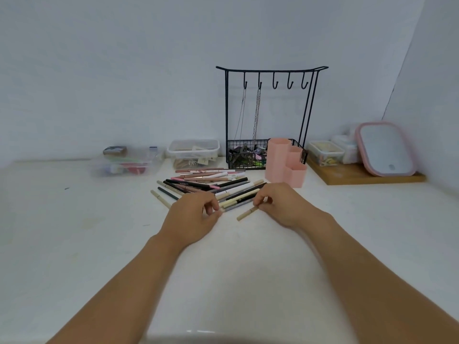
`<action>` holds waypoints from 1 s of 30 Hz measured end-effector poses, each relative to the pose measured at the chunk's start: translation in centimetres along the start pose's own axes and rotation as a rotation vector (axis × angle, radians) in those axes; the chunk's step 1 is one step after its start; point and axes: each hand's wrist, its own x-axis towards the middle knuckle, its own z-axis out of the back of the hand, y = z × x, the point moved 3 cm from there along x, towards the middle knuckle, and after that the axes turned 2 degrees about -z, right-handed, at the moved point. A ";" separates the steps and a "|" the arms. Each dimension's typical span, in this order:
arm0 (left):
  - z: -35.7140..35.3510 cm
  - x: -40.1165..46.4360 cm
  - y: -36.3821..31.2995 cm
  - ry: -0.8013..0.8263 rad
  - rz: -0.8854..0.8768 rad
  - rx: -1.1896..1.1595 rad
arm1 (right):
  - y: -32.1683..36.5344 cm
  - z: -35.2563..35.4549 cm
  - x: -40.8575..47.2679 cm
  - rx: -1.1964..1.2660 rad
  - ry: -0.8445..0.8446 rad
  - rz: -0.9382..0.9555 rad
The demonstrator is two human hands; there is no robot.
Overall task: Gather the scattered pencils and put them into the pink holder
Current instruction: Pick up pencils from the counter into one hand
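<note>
Pink holder (pixel 285 161) behind pencils (pixel 206 183); right hand (pixel 275 204) pinches beige pencil (pixel 247 213); left hand (pixel 196 214) prob. pinching pencil ends.

I found no text I could read anywhere in the head view. One black pencil (pixel 185 184) in the scattered pile carried a small pale label with dark lettering (too blurred to make out a single letter). The packets inside the clear plastic box (pixel 193 148) at the back of the table showed only indistinct marks, and I read no numbers or signs.
</note>
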 end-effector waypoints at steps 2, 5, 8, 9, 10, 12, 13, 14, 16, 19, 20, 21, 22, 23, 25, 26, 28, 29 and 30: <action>-0.1 0.2 0.2 -0.022 0.010 -0.028 | 0.2 0.1 -0.1 0.003 0.012 0.016; 0.3 0.4 -0.1 -0.125 0.078 -0.208 | 1.8 1.8 -0.1 0.170 -0.116 0.048; 1.0 0.4 -1.6 -0.222 0.161 -0.530 | 4.8 3.7 -0.2 0.578 -0.243 0.012; 1.0 0.4 -2.2 -0.215 0.192 -0.648 | 5.8 3.9 -0.3 0.770 -0.243 -0.002; 0.9 0.4 -2.7 -0.193 0.223 -0.766 | 6.6 3.8 -0.3 0.941 -0.227 -0.016; 0.6 0.4 -3.3 -0.113 0.277 -0.955 | 7.8 3.0 -0.3 1.124 -0.189 -0.041; 0.4 0.3 -3.6 -0.061 0.290 -1.004 | 8.1 2.4 -0.3 1.132 -0.172 -0.052; 0.3 0.3 -3.9 -0.013 0.296 -1.014 | 8.3 1.7 -0.2 1.102 -0.163 -0.063; 0.0 0.2 -4.3 0.036 0.311 -0.975 | 8.5 0.6 -0.1 1.030 -0.160 -0.089; -0.3 0.4 -4.3 0.033 0.374 -0.921 | 8.3 -0.8 0.0 1.006 -0.165 -0.100; -0.2 0.5 -4.4 0.026 0.387 -0.891 | 8.4 -1.0 0.0 0.991 -0.165 -0.095; -0.1 0.5 -4.4 0.018 0.402 -0.865 | 8.5 -1.1 0.0 0.977 -0.160 -0.086; 0.0 0.5 -4.5 0.008 0.418 -0.858 | 8.5 -0.9 0.0 0.964 -0.159 -0.070; 0.1 0.5 -4.3 -0.013 0.441 -0.864 | 8.4 -0.5 0.0 0.947 -0.171 -0.054; 0.4 0.6 -3.8 -0.070 0.513 -0.928 | 7.3 1.2 0.2 0.766 -0.274 -0.032; 0.6 0.6 -3.5 -0.107 0.552 -0.977 | 6.2 2.1 0.3 0.599 -0.328 -0.030; 1.1 0.6 -2.8 -0.172 0.605 -1.035 | 3.7 3.3 0.3 0.303 -0.322 -0.041; 1.3 0.6 -2.5 -0.191 0.616 -1.034 | 2.6 3.3 0.2 0.219 -0.272 -0.055; 1.3 0.5 -2.4 -0.202 0.620 -1.026 | 1.7 2.9 0.1 0.169 -0.219 -0.066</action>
